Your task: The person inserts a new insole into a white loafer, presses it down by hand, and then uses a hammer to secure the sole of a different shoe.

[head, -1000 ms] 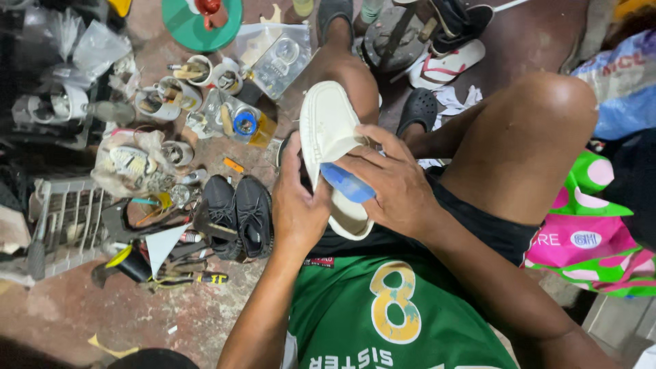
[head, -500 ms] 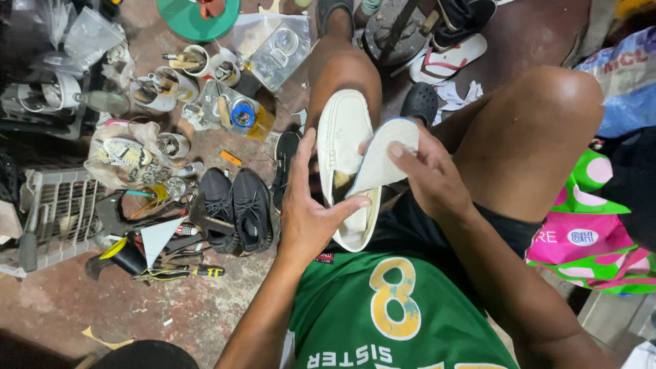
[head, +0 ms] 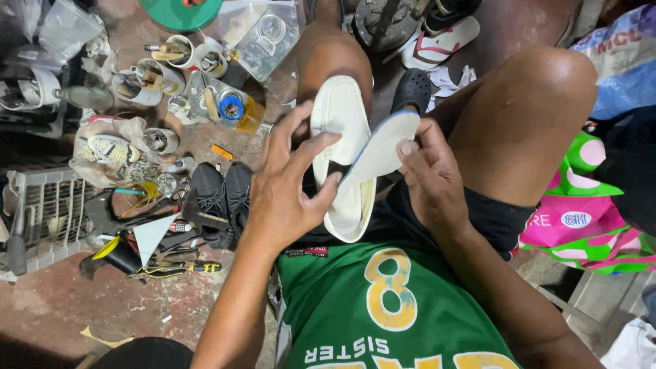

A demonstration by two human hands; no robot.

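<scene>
Right, from my head view, biggest first: reddish concrete floor (head: 61, 307) on the left, littered with gear. White wire rack (head: 41, 212) at the left edge, green round lid (head: 179, 12) at the top, pair of black sneakers (head: 220, 198) just beside my left forearm. Small white cups (head: 156, 72) with tools sit near a clear plastic container (head: 263, 37).

Over my lap: cream slip-on shoe (head: 339, 130), sole side toward me, toe pointing away, lying against my left knee. Left hand (head: 287, 191) has its grip spread open, fingers splayed, thumb and palm pressing the shoe's lower half. Right hand (head: 430, 181) has its grip pinched on a thin white insole with a blue edge (head: 379, 150), which lies tilted across the shoe, lower end touching it.
</scene>
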